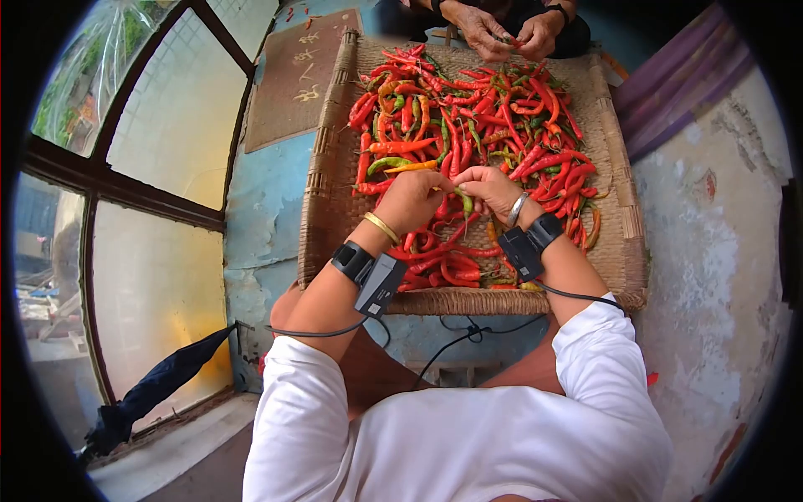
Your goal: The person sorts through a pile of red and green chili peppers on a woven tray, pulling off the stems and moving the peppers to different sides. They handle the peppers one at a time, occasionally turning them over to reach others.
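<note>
Biggest thing by me: the rectangular woven tray (460, 303), straw-brown w/ a thick bound rim, just past my knees. On it, a heap of chili peppers (489, 105): mostly glossy red, some orange, a few green or yellowish; long, thin, many curved or crinkly, some w/ stems on. Bare weave shows along the R side.

At the far end, another person's hands (483, 33) are fingertip to fingertip w/ smth too small to ID.

My L hand (414, 199) is over the near-middle of the heap, fingers curled in, thumb & index pinched on a green chili (464, 201). R hand (495, 191) is opp., also pinched at its upper end, other fingers bent. Black strapped unit on each wrist, gold bangle (381, 227) L, silver bangle (517, 209) R. Said green chili: slim, light green, tapering, hanging tip-down btwn my hands, above the red ones.
</note>
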### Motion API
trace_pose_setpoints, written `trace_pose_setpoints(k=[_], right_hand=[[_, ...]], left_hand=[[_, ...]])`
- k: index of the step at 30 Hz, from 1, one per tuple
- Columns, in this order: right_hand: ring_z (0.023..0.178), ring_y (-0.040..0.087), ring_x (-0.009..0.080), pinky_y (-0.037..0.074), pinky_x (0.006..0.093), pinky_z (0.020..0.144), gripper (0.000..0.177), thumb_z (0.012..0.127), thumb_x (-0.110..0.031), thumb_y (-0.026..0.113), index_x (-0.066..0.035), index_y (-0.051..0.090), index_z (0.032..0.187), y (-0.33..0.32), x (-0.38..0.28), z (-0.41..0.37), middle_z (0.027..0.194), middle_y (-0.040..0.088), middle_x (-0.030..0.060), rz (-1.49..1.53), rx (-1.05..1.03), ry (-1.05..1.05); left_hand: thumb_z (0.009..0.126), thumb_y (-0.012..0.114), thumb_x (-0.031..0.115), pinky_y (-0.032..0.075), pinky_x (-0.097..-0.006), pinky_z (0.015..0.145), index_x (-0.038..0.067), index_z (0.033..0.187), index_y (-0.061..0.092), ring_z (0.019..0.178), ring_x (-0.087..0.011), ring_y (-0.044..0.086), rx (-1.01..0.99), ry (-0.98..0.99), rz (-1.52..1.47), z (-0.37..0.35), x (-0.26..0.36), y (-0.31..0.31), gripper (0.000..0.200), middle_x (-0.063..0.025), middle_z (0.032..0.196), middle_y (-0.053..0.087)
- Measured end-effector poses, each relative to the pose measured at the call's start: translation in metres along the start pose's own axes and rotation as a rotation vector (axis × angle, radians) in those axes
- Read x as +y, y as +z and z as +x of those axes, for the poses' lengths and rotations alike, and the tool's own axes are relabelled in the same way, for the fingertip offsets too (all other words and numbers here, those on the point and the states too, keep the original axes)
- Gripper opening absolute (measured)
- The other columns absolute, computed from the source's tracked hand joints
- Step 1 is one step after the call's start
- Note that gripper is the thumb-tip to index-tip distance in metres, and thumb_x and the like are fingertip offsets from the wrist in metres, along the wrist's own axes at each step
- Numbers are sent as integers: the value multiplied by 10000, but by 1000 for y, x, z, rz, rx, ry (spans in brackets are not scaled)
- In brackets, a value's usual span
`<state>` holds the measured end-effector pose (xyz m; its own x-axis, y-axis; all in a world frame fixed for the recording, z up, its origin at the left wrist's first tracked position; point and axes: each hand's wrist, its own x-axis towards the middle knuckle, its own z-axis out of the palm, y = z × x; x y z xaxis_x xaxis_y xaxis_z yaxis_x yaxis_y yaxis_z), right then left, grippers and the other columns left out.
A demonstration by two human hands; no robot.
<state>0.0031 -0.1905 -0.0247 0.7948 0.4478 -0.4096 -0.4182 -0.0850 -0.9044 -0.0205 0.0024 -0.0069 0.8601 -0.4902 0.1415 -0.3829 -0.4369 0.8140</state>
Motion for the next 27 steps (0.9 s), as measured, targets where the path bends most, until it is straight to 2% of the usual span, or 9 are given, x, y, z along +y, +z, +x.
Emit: trace_pose_setpoints(k=[2, 5, 7, 9, 11, 14, 17, 23, 27], right_hand=[[394, 470, 49, 355, 175, 339, 123, 798, -131, 547, -43, 585, 875, -7, -6, -3, 642, 554, -14, 7, -39, -18], [518, 534, 73, 407, 184, 411, 190, 818, -139, 546, -46, 518, 981, -18, -18, -5, 700, 571, 9, 467, 79, -266], [597, 559, 95, 428, 200, 448, 252, 828, -199, 552, -42, 478, 1011, -25, -9, 1, 758, 573, 32, 633, 223, -387], [616, 566, 106, 444, 210, 453, 277, 834, -238, 547, -32, 468, 1003, -29, -2, 2, 781, 564, 46, 627, 415, -185], [651, 579, 116, 458, 201, 446, 352, 829, -236, 552, 0, 436, 1063, -23, 5, 3, 798, 555, 63, 393, 212, 1], [627, 582, 104, 427, 171, 408, 525, 808, -204, 573, 13, 328, 1218, 7, 9, 8, 854, 551, 72, 249, 186, 9], [572, 574, 97, 403, 171, 381, 549, 800, -194, 578, 1, 307, 1236, 13, 14, 11, 860, 559, 67, 163, 171, 5], [500, 507, 73, 375, 177, 371, 343, 795, -247, 574, -25, 503, 1046, 14, 24, 11, 790, 575, 22, 100, 56, 91], [493, 486, 72, 382, 195, 373, 253, 780, -248, 586, -46, 567, 930, 20, 28, 13, 731, 564, 8, -149, 91, 24]], left_hand=[[713, 533, 10, 463, -333, 653, 30, 875, 587, 760, -274, 577, 293, 34, 228, 0, -7, -6, 172, -130, 887, 578], [709, 600, 128, 460, -394, 700, 54, 982, 541, 856, -318, 551, 356, -213, 473, -7, -12, -5, 289, -124, 983, 540], [700, 602, 155, 471, -398, 676, 57, 966, 536, 822, -317, 561, 223, -240, 528, -8, -15, -2, 291, -133, 970, 532], [691, 605, 182, 482, -403, 653, 61, 950, 532, 787, -316, 571, 85, -263, 582, -8, -8, -3, 295, -141, 957, 524], [687, 624, 213, 485, -389, 643, 58, 902, 553, 783, -292, 578, 2, -315, 632, -9, 0, -5, 274, -128, 915, 536], [679, 637, 230, 484, -383, 627, 63, 849, 580, 777, -276, 582, 2, -273, 630, -9, -8, -3, 245, -113, 880, 552], [680, 626, 204, 459, -388, 646, 75, 825, 601, 750, -293, 565, 13, -293, 596, -8, -9, 0, 197, -106, 816, 559], [677, 596, 132, 443, -367, 658, 18, 788, 591, 742, -299, 557, -192, 44, 324, -6, -25, 16, 159, -141, 764, 570], [682, 578, 108, 441, -360, 679, 1, 785, 581, 780, -297, 548, -277, -91, 263, -5, -15, 12, 149, -140, 794, 570]])
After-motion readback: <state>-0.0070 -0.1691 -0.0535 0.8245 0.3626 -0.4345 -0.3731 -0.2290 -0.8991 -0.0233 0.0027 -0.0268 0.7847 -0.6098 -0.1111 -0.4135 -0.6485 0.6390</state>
